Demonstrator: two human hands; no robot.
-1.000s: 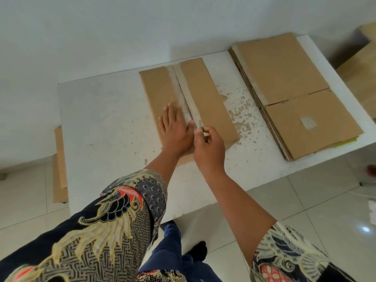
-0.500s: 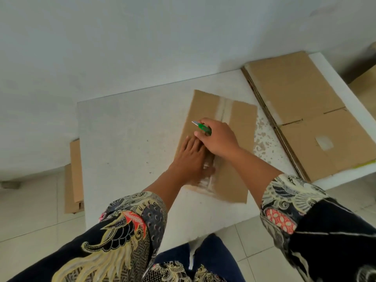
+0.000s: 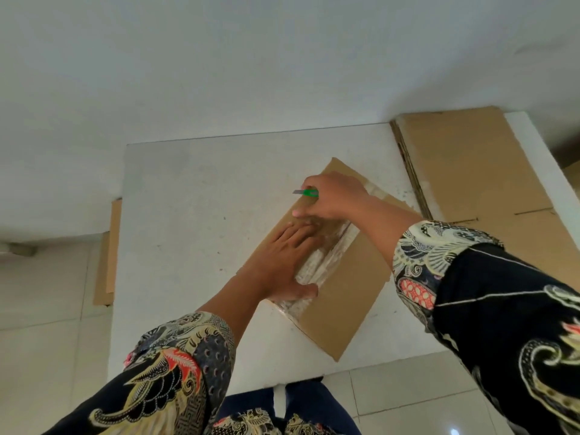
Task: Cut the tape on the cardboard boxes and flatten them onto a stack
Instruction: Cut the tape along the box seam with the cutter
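While left hand [image 3: 284, 257] presses box [image 3: 339, 296], right hand [image 3: 332, 196] grips cutter [image 3: 309, 192]

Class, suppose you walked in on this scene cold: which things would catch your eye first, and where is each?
The green cutter stands out, held in the right hand over the far end of the taped cardboard box mid-table. The left hand presses flat on the box beside its shiny tape seam. A stack of flattened boxes lies at the table's right end.

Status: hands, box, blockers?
Left hand flat on box. Right hand grips green cutter at far end. Tape seam unobstructed.
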